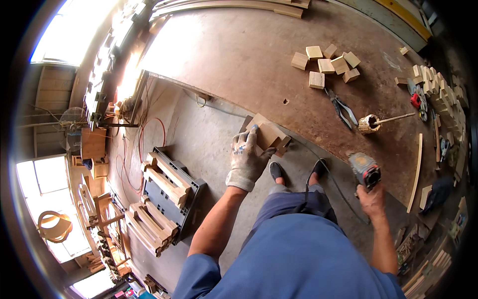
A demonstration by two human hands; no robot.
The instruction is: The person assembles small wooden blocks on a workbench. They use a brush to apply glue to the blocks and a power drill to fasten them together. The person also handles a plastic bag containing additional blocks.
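- The wooden piece (269, 133) in hand, made of pale, blocky parts, is at the near edge of the surface (239, 65), in front of the person; whether it rests on that edge or is held just off it, I cannot tell.
- The gloved left hand (246, 154) is on this piece, fingers over its left side and thumb along its near side. Parts seem to be together already, but no fastener or glue line shows, so how firmly they are joined is unclear.
- The bare right hand (371, 200) is wrapped around a grey power tool (365, 170) with a red and black end. The tool stands well apart from the piece, so it is not acting on it at this moment.
- Beyond the piece, a loose cluster of cut wooden blocks (326, 66) lies on the surface, seemingly unused; more are stacked in a block pile (440, 94) at the right, suggesting much is left.
- Between cluster and tool lie pliers (342, 110) and a crusted pot (368, 124) with a stick (396, 118) in it, perhaps for glue.
- On the floor at left, slatted wooden frames (167, 179) sit on a black plastic pallet (154, 188); they look assembled, though whether they are finished cannot be told.
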